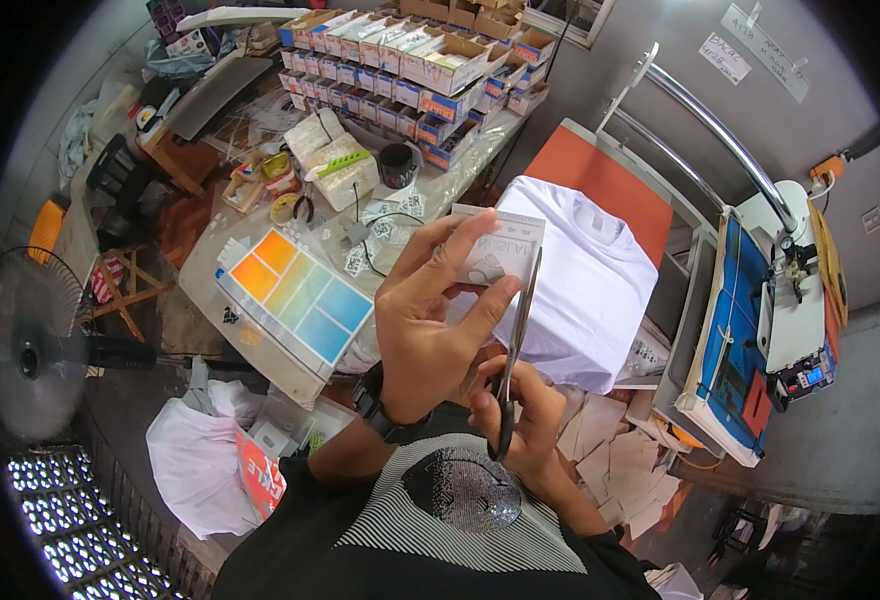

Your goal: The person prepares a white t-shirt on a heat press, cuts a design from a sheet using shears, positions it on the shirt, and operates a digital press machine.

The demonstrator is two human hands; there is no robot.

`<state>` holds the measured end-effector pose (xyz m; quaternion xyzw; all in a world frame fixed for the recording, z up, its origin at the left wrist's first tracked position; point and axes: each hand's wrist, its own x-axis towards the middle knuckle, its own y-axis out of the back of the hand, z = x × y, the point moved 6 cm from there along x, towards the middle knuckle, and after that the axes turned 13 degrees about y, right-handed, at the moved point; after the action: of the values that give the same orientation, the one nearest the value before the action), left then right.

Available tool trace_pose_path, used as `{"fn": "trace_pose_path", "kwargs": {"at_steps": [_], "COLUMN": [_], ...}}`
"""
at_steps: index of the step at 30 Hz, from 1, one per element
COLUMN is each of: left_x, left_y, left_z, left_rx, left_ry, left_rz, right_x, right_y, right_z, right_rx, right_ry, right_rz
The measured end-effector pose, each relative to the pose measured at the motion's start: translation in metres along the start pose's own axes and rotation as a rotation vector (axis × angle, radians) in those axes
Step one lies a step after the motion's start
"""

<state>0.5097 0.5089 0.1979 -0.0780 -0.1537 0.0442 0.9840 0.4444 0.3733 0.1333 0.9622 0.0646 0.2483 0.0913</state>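
Raised in front of me, my left hand pinches a small whitish printed sheet between thumb and fingers. The sheet carries dark lettering and a grey design. My right hand is wrapped round the black handles of a pair of scissors, whose metal blades point up along the sheet's right edge. From this angle I cannot tell whether the blades touch the paper. Beyond both hands, a folded white T-shirt lies on the orange-red pad of a heat press.
Chrome arms of the press rise at right, beside its blue-and-white upper part. A worktable at left bears a colour-gradient sheet, a black mug and stacked cartons. A fan stands far left; a white bag sits below.
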Motion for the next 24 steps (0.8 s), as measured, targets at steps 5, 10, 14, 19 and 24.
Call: {"fn": "trace_pose_path", "kwargs": {"at_steps": [5,10,14,19,24], "left_x": [-0.0004,0.001,0.0012,0.0022,0.0027], "left_y": [-0.0018,-0.0029,-0.0037,-0.0057,-0.0061], "left_z": [-0.0002,-0.0024,-0.0027,-0.0035,-0.0038], "left_rx": [-0.003,-0.019,-0.024,-0.035,-0.022], "left_ry": [0.02,0.023,0.014,0.019,0.019], "left_rz": [-0.007,-0.006,-0.001,0.032,-0.039], "right_x": [-0.0007,0.0025,0.0011,-0.0008,-0.0023], "right_y": [0.0017,0.0033,0.0045,0.0062,0.0065], "right_z": [0.0014,-0.0015,0.0001,0.0044,0.0059], "right_rx": [-0.019,-0.053,-0.051,-0.071,-0.074], "right_ry": [0.001,0.031,0.048,0.03,0.086], "right_rz": [0.02,0.02,0.038,0.052,0.068]}}
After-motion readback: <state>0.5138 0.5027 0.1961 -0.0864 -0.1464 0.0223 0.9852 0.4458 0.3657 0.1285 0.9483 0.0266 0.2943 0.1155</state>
